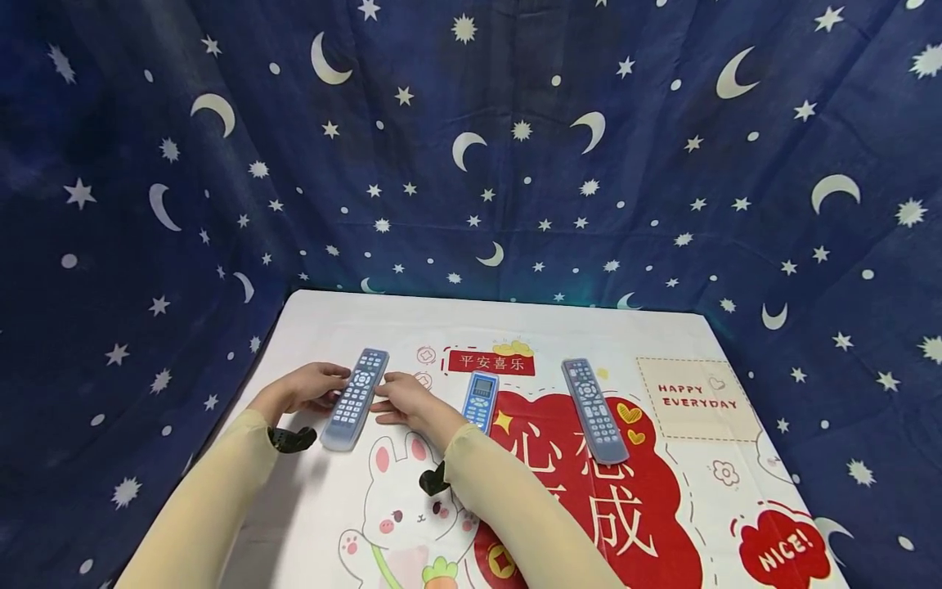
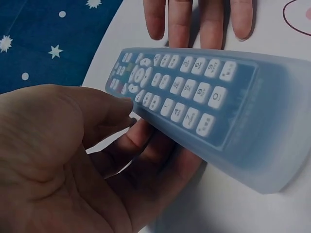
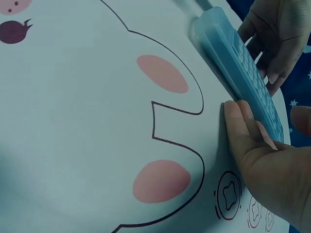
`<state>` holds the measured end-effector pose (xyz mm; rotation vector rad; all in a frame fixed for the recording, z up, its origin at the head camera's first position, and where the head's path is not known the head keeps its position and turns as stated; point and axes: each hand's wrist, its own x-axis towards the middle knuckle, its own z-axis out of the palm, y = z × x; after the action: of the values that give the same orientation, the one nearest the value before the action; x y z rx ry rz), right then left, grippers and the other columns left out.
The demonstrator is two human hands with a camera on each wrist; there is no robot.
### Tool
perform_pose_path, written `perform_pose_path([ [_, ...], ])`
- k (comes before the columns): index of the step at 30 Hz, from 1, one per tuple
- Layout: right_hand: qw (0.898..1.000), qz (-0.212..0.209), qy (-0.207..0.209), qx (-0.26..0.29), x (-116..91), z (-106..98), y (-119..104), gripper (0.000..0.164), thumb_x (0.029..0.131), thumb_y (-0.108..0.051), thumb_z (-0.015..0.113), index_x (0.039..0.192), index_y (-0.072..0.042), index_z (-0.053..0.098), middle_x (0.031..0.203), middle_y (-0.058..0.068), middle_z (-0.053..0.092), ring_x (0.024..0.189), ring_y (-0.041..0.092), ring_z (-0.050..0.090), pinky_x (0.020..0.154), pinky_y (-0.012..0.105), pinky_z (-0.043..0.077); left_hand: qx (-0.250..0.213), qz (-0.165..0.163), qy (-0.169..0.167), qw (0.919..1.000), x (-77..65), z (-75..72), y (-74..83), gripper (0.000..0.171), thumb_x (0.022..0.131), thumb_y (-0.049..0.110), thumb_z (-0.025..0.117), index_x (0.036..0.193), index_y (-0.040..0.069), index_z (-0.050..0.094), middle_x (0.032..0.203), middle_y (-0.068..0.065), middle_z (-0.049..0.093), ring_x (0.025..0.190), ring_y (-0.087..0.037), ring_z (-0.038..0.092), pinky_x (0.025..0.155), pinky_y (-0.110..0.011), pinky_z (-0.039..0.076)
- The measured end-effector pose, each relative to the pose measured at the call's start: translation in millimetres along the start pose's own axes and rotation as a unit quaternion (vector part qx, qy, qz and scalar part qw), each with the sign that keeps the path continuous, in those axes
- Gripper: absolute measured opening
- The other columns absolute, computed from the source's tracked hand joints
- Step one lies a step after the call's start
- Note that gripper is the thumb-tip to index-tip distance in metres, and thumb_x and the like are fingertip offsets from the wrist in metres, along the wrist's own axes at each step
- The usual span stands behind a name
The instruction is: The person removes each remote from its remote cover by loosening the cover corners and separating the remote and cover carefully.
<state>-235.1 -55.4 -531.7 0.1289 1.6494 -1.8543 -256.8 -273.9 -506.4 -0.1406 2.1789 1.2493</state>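
One small blue remote control with a screen (image 1: 480, 401) sits on the white tablecloth (image 1: 368, 319), its near end hidden from me by the person's right sleeve (image 1: 530, 511). Left of that small remote, between both hands, is a long keypad remote in a frosted cover (image 1: 356, 399); I cannot tell whether it touches the cloth. The left hand (image 1: 305, 386) grips its side farther from the small remote, thumb on the edge and fingers bent beneath. The right hand (image 1: 414, 401) is at the side nearer the small remote, fingers extended against the edge without clasping it. Right of the small remote lies a second long remote (image 1: 594, 411), slanting over a red print (image 1: 655, 474). Just beyond the small remote is a red banner print (image 1: 491, 362); well behind it hangs a dark blue star-and-moon curtain (image 1: 530, 196).
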Motion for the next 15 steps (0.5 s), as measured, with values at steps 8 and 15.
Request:
perform_pose_path([
  [8, 1.0, 0.005, 0.001, 0.001, 4.0, 3.8, -2.0, 0.056, 0.103, -0.005, 0.05, 0.156, 0.004, 0.033, 0.117, 0.018, 0.07, 0.11, 0.035, 0.069, 0.091, 0.044, 0.058, 0.003, -0.006, 0.006, 1.0, 2.6, -0.3, 0.2, 0.052, 0.103, 0.009, 0.057, 0.149, -0.008, 0.041, 0.117, -0.019, 0.062, 0.092, -0.026, 0.062, 0.077, -0.041, 0.06],
  [15, 1.0, 0.005, -0.007, 0.008, 6.0, 3.9, 0.0, 0.047, 0.103, -0.002, 0.049, 0.15, 0.002, 0.045, 0.112, 0.016, 0.07, 0.1, 0.029, 0.071, 0.092, 0.042, 0.058, -0.001, 0.005, 0.008, 1.0, 5.4, 0.7, -3.5, 0.052, 0.102, 0.008, 0.058, 0.15, -0.006, 0.041, 0.119, -0.02, 0.06, 0.093, -0.026, 0.061, 0.075, -0.041, 0.06],
])
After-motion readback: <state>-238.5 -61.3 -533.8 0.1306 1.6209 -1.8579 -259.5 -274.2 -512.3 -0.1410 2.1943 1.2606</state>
